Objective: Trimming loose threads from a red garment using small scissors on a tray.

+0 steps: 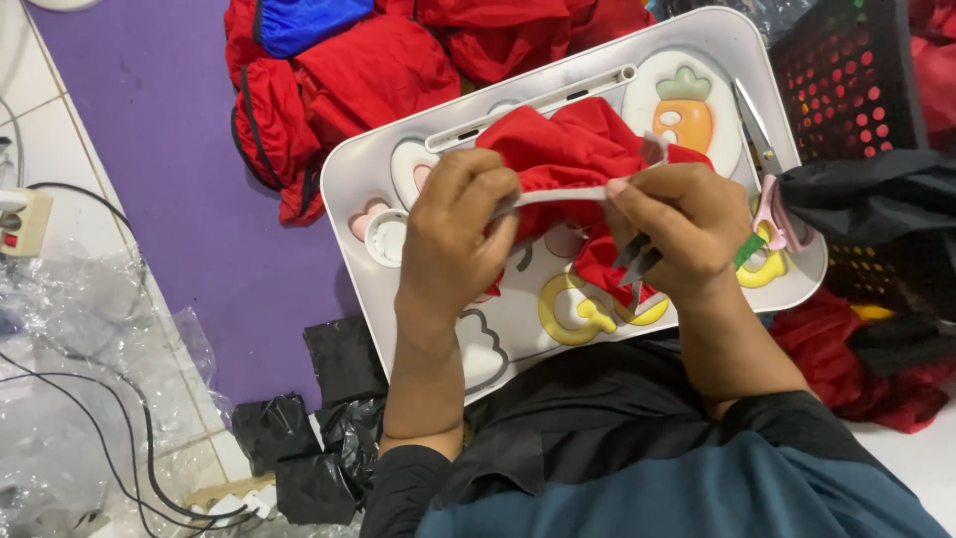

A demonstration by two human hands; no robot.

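Note:
A red garment (568,149) lies bunched on a white lap tray (349,174) printed with cartoon shapes. My left hand (453,234) pinches the garment's white elastic band (558,195) at its left end. My right hand (682,224) grips the same band at its right end and also holds a small metal thread snipper (637,261) against the palm. The band is stretched straight between the two hands. Part of the red fabric hangs below my right hand.
Scissors with pink handles (767,169) rest on the tray's right side. A heap of red and blue garments (349,70) lies on a purple mat (159,130). A black perforated crate (856,80) stands at right. Black plastic bags (319,428), clear wrap and cables lie at left.

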